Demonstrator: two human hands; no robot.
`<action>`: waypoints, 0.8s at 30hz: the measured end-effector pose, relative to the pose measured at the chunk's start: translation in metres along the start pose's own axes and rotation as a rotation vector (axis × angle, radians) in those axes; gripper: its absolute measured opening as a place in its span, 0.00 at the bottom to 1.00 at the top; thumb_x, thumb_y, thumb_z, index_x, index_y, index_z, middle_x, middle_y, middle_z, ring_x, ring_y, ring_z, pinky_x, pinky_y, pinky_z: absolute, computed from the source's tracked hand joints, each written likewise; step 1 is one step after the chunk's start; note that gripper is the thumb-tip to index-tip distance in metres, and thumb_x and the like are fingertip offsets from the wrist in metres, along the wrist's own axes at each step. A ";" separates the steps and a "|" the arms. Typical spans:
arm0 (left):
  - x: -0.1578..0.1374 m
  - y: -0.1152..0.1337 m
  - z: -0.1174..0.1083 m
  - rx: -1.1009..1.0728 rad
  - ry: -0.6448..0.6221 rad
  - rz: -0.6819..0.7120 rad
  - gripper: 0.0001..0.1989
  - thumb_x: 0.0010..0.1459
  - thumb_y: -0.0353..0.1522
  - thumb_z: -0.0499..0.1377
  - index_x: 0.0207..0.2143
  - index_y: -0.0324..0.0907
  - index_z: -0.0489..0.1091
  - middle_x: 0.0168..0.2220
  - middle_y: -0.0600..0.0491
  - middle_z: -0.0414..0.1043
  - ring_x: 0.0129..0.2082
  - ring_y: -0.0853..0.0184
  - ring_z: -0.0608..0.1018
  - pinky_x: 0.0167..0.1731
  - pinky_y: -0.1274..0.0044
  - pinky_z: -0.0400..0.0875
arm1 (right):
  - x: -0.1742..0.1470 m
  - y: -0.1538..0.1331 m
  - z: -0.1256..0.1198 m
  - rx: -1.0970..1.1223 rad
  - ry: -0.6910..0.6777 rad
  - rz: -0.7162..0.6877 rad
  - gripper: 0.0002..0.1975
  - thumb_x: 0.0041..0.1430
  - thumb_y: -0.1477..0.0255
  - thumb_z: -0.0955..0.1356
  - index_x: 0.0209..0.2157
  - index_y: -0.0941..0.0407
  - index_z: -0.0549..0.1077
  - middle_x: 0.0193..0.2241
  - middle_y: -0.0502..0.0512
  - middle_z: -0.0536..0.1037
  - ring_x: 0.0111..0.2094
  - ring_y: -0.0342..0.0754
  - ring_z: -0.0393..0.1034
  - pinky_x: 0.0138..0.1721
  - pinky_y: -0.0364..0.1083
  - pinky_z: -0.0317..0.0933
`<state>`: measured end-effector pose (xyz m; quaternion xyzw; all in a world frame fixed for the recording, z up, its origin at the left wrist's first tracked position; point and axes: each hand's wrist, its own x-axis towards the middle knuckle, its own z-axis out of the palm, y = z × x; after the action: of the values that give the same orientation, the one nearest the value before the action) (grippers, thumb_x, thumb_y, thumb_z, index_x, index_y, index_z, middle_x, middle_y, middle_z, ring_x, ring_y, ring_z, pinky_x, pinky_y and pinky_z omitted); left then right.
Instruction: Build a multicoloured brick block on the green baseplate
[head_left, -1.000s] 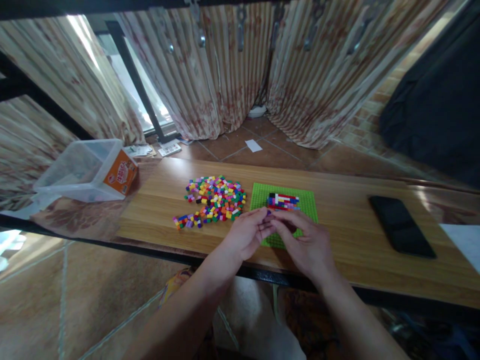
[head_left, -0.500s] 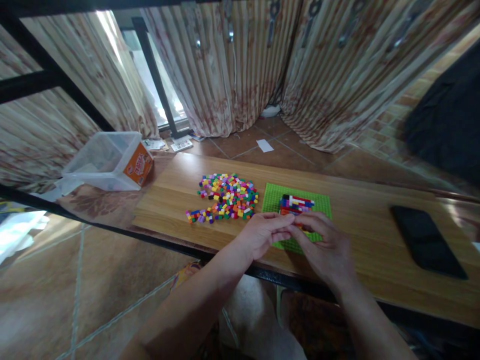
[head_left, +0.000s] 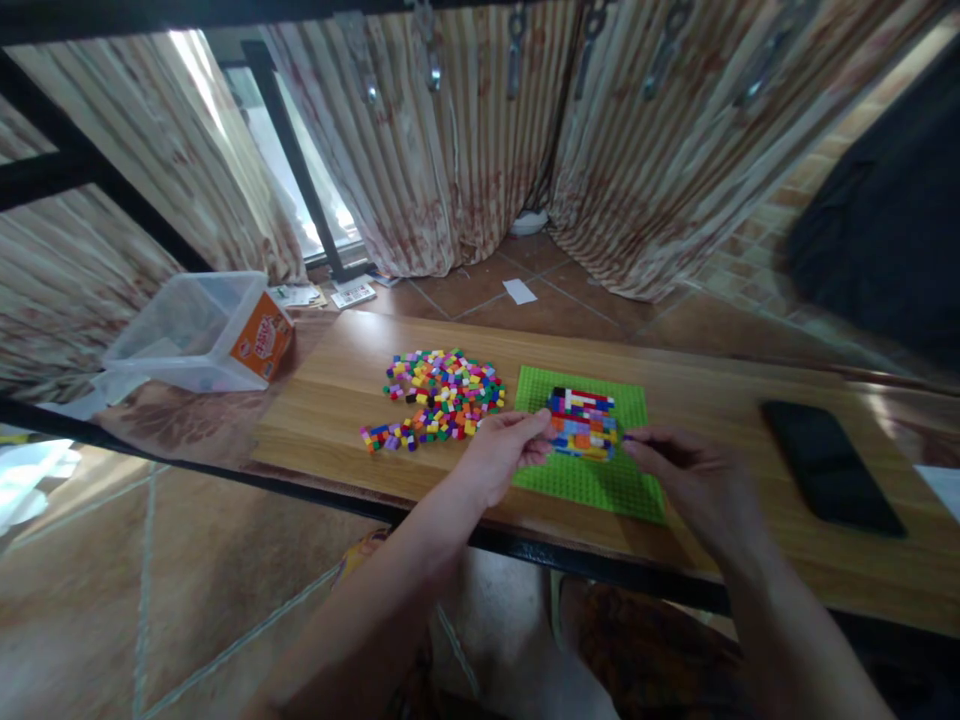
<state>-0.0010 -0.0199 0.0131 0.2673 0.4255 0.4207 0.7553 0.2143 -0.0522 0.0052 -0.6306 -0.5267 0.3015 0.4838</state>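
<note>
A block of small multicoloured toy bricks stands on a green studded baseplate. At its left edge is my left hand, thumb and fingers closed together; whatever they hold, if anything, is hidden. To the right of the block, my right hand pinches a tiny dark blue or purple brick between thumb and forefinger. That hand is slightly blurred. Left of the baseplate, a loose pile of small bricks in many colours spreads over the wooden tabletop.
A clear plastic bin with an orange label stands beyond the table's left end. A black phone or tablet lies on the right of the tabletop. Striped curtains hang behind, and a white paper lies on the floor.
My hands, together in front of the brick block before, have come apart. The right has moved right with a small brick, the left slightly left. More of the block now shows.
</note>
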 end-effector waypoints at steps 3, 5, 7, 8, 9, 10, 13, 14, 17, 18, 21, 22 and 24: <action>0.005 0.003 -0.005 0.028 0.049 0.057 0.15 0.47 0.38 0.72 0.25 0.35 0.75 0.25 0.53 0.75 0.22 0.77 0.73 0.25 0.83 0.67 | 0.005 0.009 -0.009 0.073 -0.041 0.148 0.17 0.39 0.58 0.79 0.29 0.54 0.81 0.24 0.52 0.80 0.23 0.45 0.71 0.25 0.45 0.66; 0.007 0.002 -0.006 0.053 0.060 0.080 0.13 0.48 0.36 0.71 0.24 0.36 0.75 0.26 0.53 0.75 0.22 0.77 0.73 0.25 0.83 0.67 | 0.005 0.012 -0.008 0.090 -0.076 0.192 0.18 0.38 0.58 0.79 0.28 0.55 0.81 0.23 0.52 0.80 0.22 0.45 0.70 0.25 0.45 0.67; 0.009 0.001 -0.005 0.084 0.071 0.087 0.11 0.49 0.34 0.70 0.24 0.36 0.75 0.25 0.54 0.74 0.22 0.77 0.73 0.25 0.84 0.67 | 0.003 0.012 -0.005 0.081 -0.100 0.196 0.17 0.40 0.58 0.78 0.29 0.55 0.81 0.23 0.52 0.80 0.22 0.45 0.70 0.24 0.45 0.67; 0.010 0.000 -0.005 0.100 0.078 0.084 0.10 0.49 0.33 0.70 0.24 0.36 0.75 0.25 0.54 0.74 0.22 0.77 0.73 0.25 0.84 0.67 | 0.003 0.013 -0.003 0.068 -0.106 0.185 0.16 0.41 0.59 0.78 0.29 0.55 0.81 0.23 0.52 0.80 0.22 0.45 0.70 0.24 0.44 0.66; 0.010 -0.001 -0.004 0.115 0.088 0.078 0.09 0.50 0.32 0.69 0.25 0.36 0.75 0.25 0.54 0.74 0.22 0.77 0.73 0.24 0.84 0.67 | 0.003 0.013 -0.001 0.053 -0.107 0.169 0.15 0.42 0.60 0.77 0.29 0.55 0.81 0.23 0.52 0.80 0.22 0.45 0.70 0.23 0.44 0.66; 0.011 -0.002 -0.003 0.128 0.101 0.070 0.08 0.50 0.31 0.69 0.25 0.36 0.75 0.25 0.54 0.74 0.22 0.77 0.73 0.24 0.84 0.67 | 0.003 0.013 0.001 0.037 -0.107 0.151 0.14 0.44 0.60 0.77 0.30 0.55 0.81 0.23 0.52 0.80 0.22 0.45 0.70 0.23 0.44 0.65; 0.014 -0.003 -0.001 0.153 0.129 0.051 0.06 0.51 0.29 0.69 0.26 0.37 0.75 0.23 0.54 0.73 0.21 0.77 0.72 0.24 0.84 0.66 | 0.004 0.016 0.004 0.006 -0.100 0.101 0.12 0.46 0.61 0.76 0.30 0.55 0.81 0.24 0.52 0.81 0.22 0.45 0.71 0.23 0.43 0.64; 0.014 -0.003 -0.001 0.157 0.132 0.047 0.06 0.51 0.29 0.68 0.26 0.37 0.75 0.23 0.54 0.73 0.21 0.77 0.72 0.23 0.84 0.66 | 0.005 0.017 0.004 0.000 -0.098 0.088 0.12 0.46 0.61 0.76 0.30 0.55 0.81 0.25 0.53 0.81 0.23 0.45 0.71 0.24 0.44 0.65; 0.015 -0.004 0.000 0.169 0.123 0.044 0.05 0.52 0.28 0.68 0.26 0.37 0.75 0.21 0.55 0.71 0.20 0.77 0.71 0.23 0.84 0.65 | 0.007 0.020 0.005 -0.007 -0.081 0.067 0.12 0.46 0.60 0.76 0.29 0.55 0.81 0.25 0.53 0.82 0.25 0.46 0.73 0.26 0.44 0.66; 0.016 -0.004 0.001 0.174 0.122 0.044 0.05 0.52 0.28 0.67 0.26 0.37 0.75 0.21 0.55 0.71 0.20 0.77 0.71 0.23 0.84 0.65 | 0.008 0.021 0.006 -0.004 -0.077 0.067 0.13 0.46 0.60 0.76 0.28 0.55 0.80 0.25 0.53 0.82 0.25 0.46 0.73 0.26 0.44 0.66; 0.016 -0.005 0.001 0.183 0.120 0.054 0.05 0.52 0.28 0.66 0.26 0.37 0.74 0.20 0.56 0.71 0.20 0.77 0.71 0.23 0.84 0.65 | 0.009 0.020 0.007 0.041 -0.071 0.107 0.14 0.42 0.60 0.78 0.27 0.55 0.80 0.24 0.52 0.80 0.23 0.44 0.70 0.24 0.43 0.64; 0.016 -0.006 0.001 0.184 0.117 0.058 0.05 0.52 0.28 0.66 0.26 0.37 0.74 0.20 0.56 0.70 0.20 0.77 0.71 0.23 0.84 0.65 | 0.010 0.019 0.007 0.070 -0.077 0.138 0.15 0.40 0.60 0.78 0.26 0.56 0.79 0.23 0.52 0.80 0.22 0.43 0.69 0.23 0.43 0.63; 0.016 -0.007 0.001 0.194 0.109 0.066 0.05 0.53 0.28 0.66 0.26 0.37 0.74 0.19 0.56 0.70 0.19 0.77 0.70 0.23 0.84 0.64 | 0.011 0.017 0.007 0.151 -0.097 0.222 0.17 0.36 0.60 0.80 0.25 0.56 0.79 0.21 0.50 0.78 0.20 0.41 0.66 0.21 0.41 0.61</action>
<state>0.0072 -0.0095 0.0013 0.3295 0.4955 0.4160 0.6876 0.2171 -0.0395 -0.0113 -0.6314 -0.4523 0.4220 0.4676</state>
